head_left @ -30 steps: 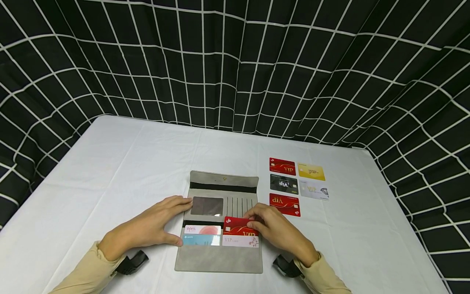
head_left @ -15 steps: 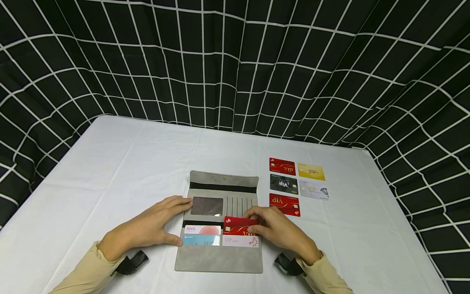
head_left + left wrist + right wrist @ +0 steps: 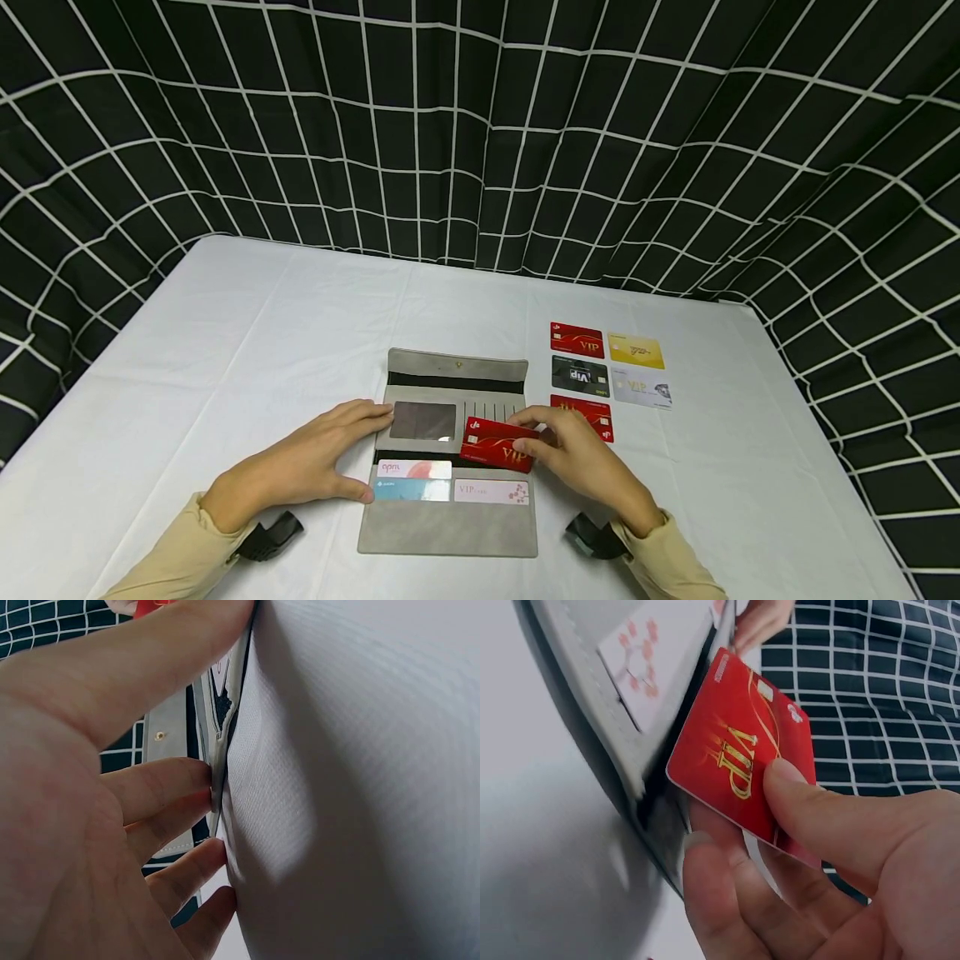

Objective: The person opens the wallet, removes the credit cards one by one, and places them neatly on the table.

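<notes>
An open grey wallet [image 3: 450, 525] lies flat on the white table [image 3: 247, 350]. My right hand [image 3: 581, 458] pinches a red VIP card [image 3: 495, 443] between thumb and fingers, lifted just above the wallet's right side; the right wrist view shows the red VIP card [image 3: 742, 754] free of the wallet [image 3: 592, 690]. My left hand [image 3: 307, 462] rests on the wallet's left edge with fingers spread, thumb at the lower slots. In the left wrist view its fingers [image 3: 165, 787] touch the wallet's edge [image 3: 217, 761]. A pink card [image 3: 412, 468], a blue card [image 3: 411, 490] and a white VIP card [image 3: 491, 492] sit in the slots.
Several loose cards lie in a grid right of the wallet: a red card [image 3: 576, 339], a gold card [image 3: 636, 351], a black card [image 3: 579, 374], a silver card [image 3: 641, 388] and another red card [image 3: 592, 410], partly behind my right hand. Black grid cloth [image 3: 480, 125] walls the table.
My right hand has drawn the red VIP card up and out of the wallet's right slot and lifted it towards the far side. The left hand has stayed put.
</notes>
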{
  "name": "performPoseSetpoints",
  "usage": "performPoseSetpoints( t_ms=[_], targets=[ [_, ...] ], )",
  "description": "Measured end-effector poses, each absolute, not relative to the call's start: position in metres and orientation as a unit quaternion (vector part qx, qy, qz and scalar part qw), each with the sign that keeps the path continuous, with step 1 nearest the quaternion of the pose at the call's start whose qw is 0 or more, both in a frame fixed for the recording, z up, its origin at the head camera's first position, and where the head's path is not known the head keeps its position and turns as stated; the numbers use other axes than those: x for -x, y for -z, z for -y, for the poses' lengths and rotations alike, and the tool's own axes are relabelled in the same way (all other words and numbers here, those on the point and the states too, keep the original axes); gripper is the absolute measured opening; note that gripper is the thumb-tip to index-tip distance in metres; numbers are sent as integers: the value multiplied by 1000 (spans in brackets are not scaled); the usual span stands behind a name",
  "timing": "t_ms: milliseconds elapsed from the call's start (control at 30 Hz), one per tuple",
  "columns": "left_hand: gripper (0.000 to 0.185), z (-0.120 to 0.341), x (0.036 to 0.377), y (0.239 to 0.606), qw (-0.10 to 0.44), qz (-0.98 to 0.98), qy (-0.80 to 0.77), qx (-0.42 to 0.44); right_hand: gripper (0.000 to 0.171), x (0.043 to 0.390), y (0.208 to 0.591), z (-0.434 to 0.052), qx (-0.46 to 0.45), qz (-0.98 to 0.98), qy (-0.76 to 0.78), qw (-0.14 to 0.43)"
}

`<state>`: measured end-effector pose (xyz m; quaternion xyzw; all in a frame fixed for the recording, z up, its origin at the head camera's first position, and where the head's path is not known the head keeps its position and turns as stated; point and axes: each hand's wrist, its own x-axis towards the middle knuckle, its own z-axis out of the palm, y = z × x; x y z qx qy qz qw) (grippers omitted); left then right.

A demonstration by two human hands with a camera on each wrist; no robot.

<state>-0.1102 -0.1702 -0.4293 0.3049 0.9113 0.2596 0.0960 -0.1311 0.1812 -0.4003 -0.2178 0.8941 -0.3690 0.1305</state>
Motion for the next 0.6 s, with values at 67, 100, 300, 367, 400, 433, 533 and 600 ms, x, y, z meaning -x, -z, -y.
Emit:
performPoseSetpoints(
  t_ms=[67, 100, 300, 367, 400, 433, 533, 600],
  targets=[
    [94, 170, 110, 429, 96, -912, -259, -305, 26, 132, 398, -183, 216, -894, 371, 130],
    [94, 170, 110, 429, 96, -912, -258, -305, 27, 132, 398, -184, 216, -894, 370, 131],
    [93, 171, 110, 428, 96, -909, -262, -309, 27, 135, 391, -193, 217, -896, 361, 137],
    [93, 171, 109, 428, 96, -909, -263, -310, 27, 136, 388, -197, 215, -895, 362, 143],
    [93, 171, 109, 428, 96, -908, -263, -310, 27, 136, 387, -200, 214, -895, 362, 146],
    [93, 171, 109, 428, 96, -908, -263, -310, 26, 137, 385, -202, 213, -895, 363, 150],
    [93, 171, 109, 428, 95, -908, -264, -311, 26, 139, 381, -209, 207, -894, 364, 157],
    [92, 171, 109, 428, 94, -909, -263, -310, 26, 141, 378, -213, 202, -897, 361, 156]
  ],
)
